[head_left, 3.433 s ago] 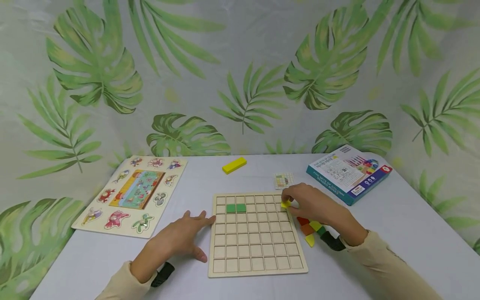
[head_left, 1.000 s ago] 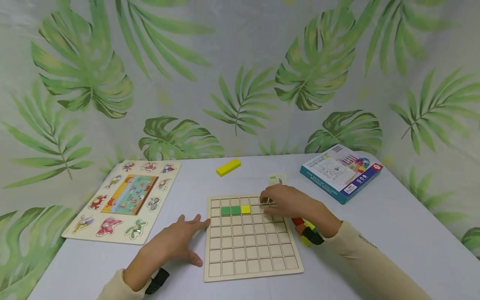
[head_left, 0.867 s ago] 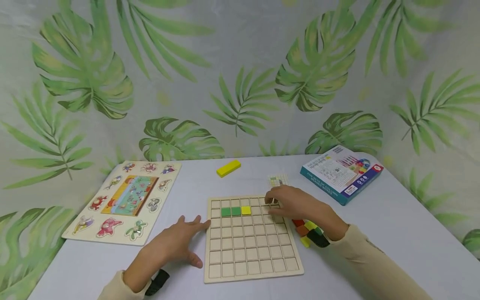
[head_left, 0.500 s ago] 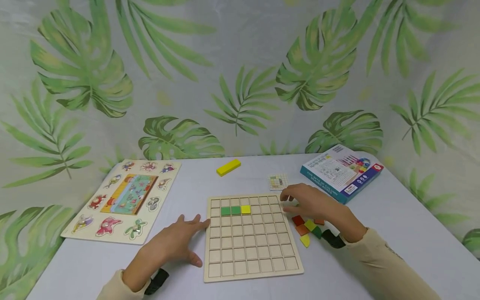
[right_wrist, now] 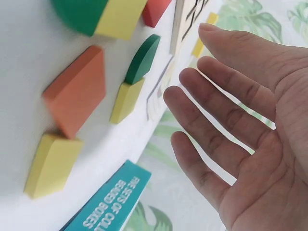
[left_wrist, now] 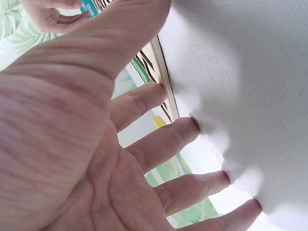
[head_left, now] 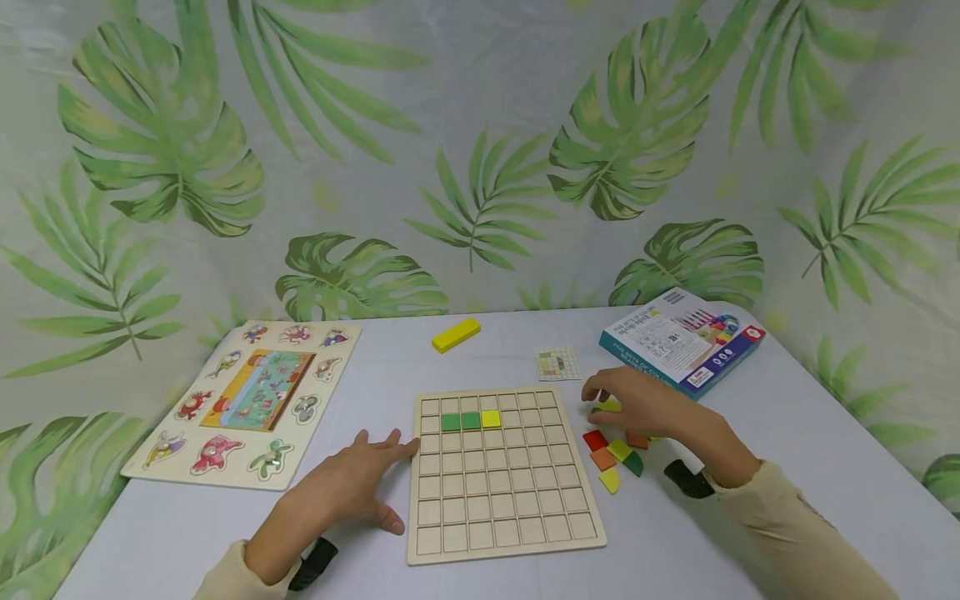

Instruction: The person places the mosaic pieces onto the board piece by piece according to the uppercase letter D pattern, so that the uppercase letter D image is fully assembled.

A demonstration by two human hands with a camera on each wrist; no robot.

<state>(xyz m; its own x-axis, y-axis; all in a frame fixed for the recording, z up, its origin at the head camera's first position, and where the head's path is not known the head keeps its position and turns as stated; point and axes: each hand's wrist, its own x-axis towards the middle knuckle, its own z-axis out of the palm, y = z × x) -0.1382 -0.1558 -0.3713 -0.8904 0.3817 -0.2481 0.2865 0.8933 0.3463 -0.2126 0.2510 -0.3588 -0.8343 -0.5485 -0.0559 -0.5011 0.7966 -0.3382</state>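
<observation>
Only two green squares [head_left: 470,421] and a yellow square [head_left: 491,418] occupy the wooden grid board [head_left: 506,532], near eleven o'clock, with loose tiles [head_left: 602,459] left at three, the right hand [head_left: 647,402] near them, parted and seemingly empty, the left hand [head_left: 358,479] splayed at nine.

Three tiles [head_left: 470,421] lie on the grid board [head_left: 515,483], with the picture puzzle [head_left: 258,390] to its left, loose pieces [head_left: 618,450] to its right, a bar [head_left: 457,335] and card [head_left: 557,364] behind, and a box [head_left: 684,342] behind-right.
</observation>
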